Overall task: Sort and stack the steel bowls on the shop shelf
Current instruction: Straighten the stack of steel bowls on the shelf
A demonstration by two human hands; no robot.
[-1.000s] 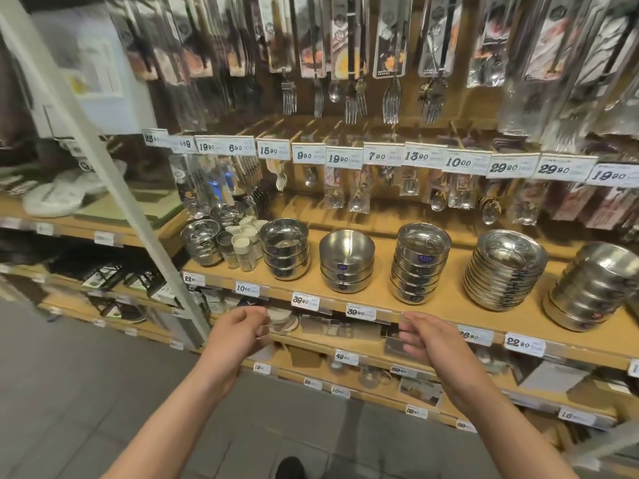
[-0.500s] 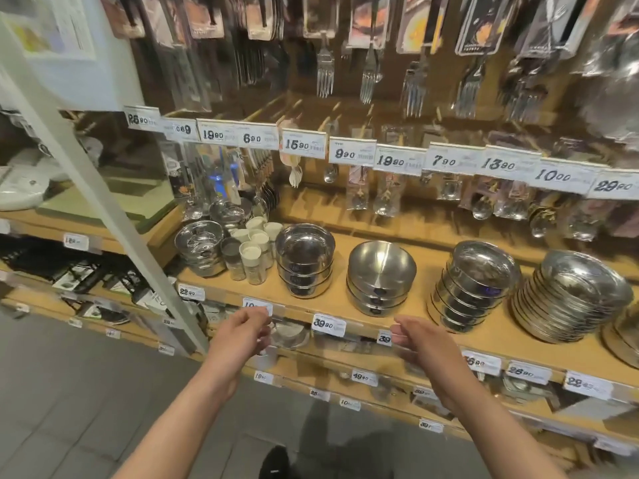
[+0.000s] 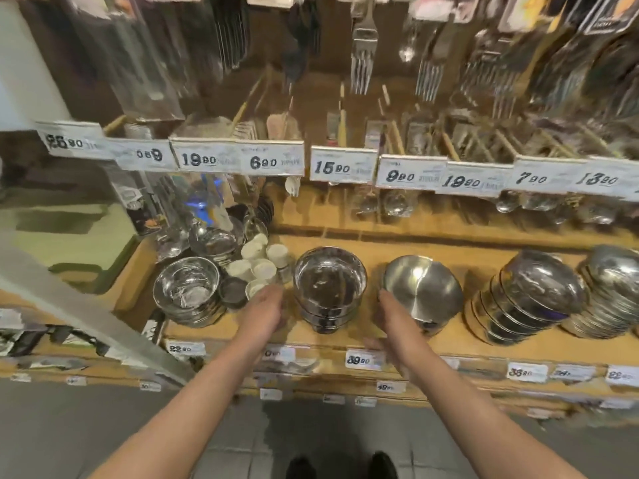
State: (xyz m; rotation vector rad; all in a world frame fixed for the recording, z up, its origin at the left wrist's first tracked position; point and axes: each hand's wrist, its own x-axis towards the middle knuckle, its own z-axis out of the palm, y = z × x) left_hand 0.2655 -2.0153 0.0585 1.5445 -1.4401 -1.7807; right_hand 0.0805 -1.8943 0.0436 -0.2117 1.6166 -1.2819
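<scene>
Stacks of steel bowls stand in a row on the wooden shelf [image 3: 380, 243]. A deep shiny stack [image 3: 329, 288] sits in the middle, between my two hands. My left hand [image 3: 264, 312] reaches along its left side with straight fingers and holds nothing. My right hand [image 3: 392, 314] reaches in on its right side, fingers extended, close to the front of a matte bowl stack [image 3: 423, 292]. Whether either hand touches a bowl is blurred. Further right are a tilted stack [image 3: 529, 299] and a wider stack [image 3: 612, 292]. A small stack [image 3: 188, 290] stands at the left.
Small white-capped jars [image 3: 257, 264] crowd behind my left hand. Price tags [image 3: 342, 165] line a rail above the bowls, with packaged forks [image 3: 363, 53] and spoons hanging over them. A slanted grey post [image 3: 86, 305] crosses the left. Lower shelves with tags sit below.
Both hands have moved forward from in front of the shelf edge onto the shelf, either side of the deep bowl stack. The camera has come closer and lower.
</scene>
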